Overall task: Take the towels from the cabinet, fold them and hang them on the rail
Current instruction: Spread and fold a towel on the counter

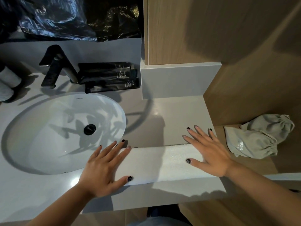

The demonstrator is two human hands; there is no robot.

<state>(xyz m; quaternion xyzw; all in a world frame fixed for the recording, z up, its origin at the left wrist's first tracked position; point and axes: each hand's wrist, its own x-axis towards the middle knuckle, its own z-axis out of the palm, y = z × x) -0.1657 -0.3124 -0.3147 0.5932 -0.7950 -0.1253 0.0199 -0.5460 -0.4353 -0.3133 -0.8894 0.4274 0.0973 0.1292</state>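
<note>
Far left, at about 9 o'clock, rolled pale cloths (7, 79) sit on the counter (171, 111), only partly in frame; what they are cannot be told. At 10 o'clock a black tap (56, 66) stands behind the white basin (48, 152), with black sachets (110, 77) laid beside it at 11 o'clock, out of the working area.

The left hand (102, 170) lies flat with fingers straight and spread, at about 7 o'clock, pressing the left end of the white towel (156, 162). It grips nothing; its fingertips reach over the far edge toward the basin rim.

The towel lies as a long narrow band across the counter's near edge, around 6 o'clock, between basin and wooden side panel. It appears already folded lengthwise.

The right hand (210, 149), at 4 o'clock, is likewise flat and spread on the towel's right end, holding nothing. The hands are well apart, one at each end; in my judgement this is to smooth and flatten the fold before the next fold.

At 3 o'clock a grey drawstring bag (257, 137) rests on a lower wooden shelf, apart from the towel.

No rail is in view.
</note>
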